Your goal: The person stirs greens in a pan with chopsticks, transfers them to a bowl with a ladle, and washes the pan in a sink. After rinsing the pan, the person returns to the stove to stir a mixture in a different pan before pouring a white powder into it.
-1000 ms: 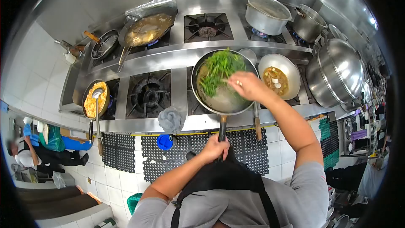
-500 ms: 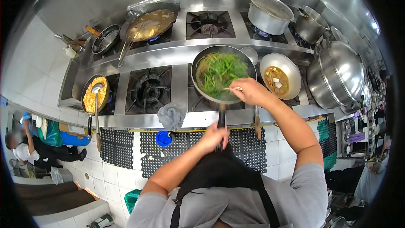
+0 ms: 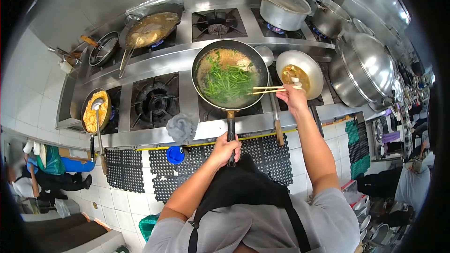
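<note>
In the head view my left hand (image 3: 226,150) is wrapped round the black handle of a frying pan (image 3: 198,56). Chopped green vegetables (image 3: 226,80) lie in the middle and lower part of the pan, with brownish sauce or fat round them. My right hand (image 3: 294,97) pinches a pair of wooden chopsticks (image 3: 267,90), whose tips point left over the pan's right side, by the greens. Beyond that hand sits a pale pan (image 3: 316,77) with brown soup and white pieces in it.
A large pot (image 3: 283,14) and a steel pot (image 3: 330,18) stand at the back. A domed steel vessel (image 3: 361,65) is at the right. On the left are an oil-filled wok (image 3: 154,30) and a pan of orange food (image 3: 89,117). A grey cloth (image 3: 182,128) lies on the front edge.
My right hand and the chopsticks have swung right, away from the pan's middle. The greens lie lower and flatter, showing more of the pan's bottom. The whole view has shifted slightly.
</note>
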A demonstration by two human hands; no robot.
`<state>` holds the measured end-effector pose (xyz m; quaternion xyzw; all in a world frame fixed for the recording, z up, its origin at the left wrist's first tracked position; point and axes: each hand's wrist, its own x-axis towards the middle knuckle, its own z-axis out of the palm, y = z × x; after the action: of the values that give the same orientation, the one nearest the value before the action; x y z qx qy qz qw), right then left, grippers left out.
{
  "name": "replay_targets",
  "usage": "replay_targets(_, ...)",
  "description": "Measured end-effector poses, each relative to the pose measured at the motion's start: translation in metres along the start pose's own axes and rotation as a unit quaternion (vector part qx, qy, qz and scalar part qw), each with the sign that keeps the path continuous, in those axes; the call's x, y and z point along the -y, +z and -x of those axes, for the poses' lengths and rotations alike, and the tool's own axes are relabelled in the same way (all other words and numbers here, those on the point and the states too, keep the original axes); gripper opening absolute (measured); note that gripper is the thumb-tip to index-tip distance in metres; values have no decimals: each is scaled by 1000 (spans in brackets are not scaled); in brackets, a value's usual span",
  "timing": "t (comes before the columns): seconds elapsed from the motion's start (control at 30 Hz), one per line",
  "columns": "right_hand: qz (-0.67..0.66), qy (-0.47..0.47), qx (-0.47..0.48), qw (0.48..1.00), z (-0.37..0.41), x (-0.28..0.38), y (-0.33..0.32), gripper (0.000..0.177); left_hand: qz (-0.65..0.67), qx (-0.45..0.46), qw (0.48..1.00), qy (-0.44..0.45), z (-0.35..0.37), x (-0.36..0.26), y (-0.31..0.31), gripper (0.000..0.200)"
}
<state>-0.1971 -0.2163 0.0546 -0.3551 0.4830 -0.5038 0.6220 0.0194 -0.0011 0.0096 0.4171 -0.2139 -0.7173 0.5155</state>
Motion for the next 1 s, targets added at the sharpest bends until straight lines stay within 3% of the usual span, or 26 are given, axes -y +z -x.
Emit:
replay_targets(0.3,127,-59,-7,990,38,42,-18,15,32,3,999,-39,17,18,-18,14)
replay_targets(0.37,183,-165,64,967,46,44,-5,15,57,-2,997,-55,21,21,-19,14)
replay_targets(0.43,290,-261,153,908,62,37,11,13,65,6,996,-53,23,19,-19,14)
replay_targets(0.47,432,-501,226,715,66,36,17,11,71,14,996,-52,24,18,-18,13)
replay_targets(0.5,474,-524,278,651,71,26,22,16,73,14,996,-49,24,16,-17,13)
replay_targets(0.53,460,-528,349,623,74,18,22,18,75,15,996,-47,24,14,-16,13)
replay_targets(0.57,522,-518,384,558,84,15,21,20,76,16,996,-46,25,13,-15,13)
replay_targets(0.67,537,-519,387,541,99,16,10,18,80,19,996,-42,26,7,-15,13)
replay_targets(0.73,530,-472,372,598,115,47,9,14,79,14,996,-42,31,6,-17,13)
replay_targets(0.77,529,-474,374,597,120,65,10,14,73,14,996,-45,32,4,-18,13)
replay_targets(0.83,492,-426,355,671,127,99,15,14,74,10,996,-44,36,0,-19,13)
replay_targets(0.87,491,-429,354,670,126,106,20,14,75,9,996,-44,37,-2,-20,13)
replay_targets(0.93,396,-351,262,807,125,115,29,15,72,10,996,-47,39,-2,-21,13)
replay_targets(0.97,398,-353,260,806,122,110,34,15,73,8,996,-51,39,-1,-22,13)
replay_targets(1.0,201,-268,220,916,114,97,42,16,71,14,996,-54,39,-1,-24,12)
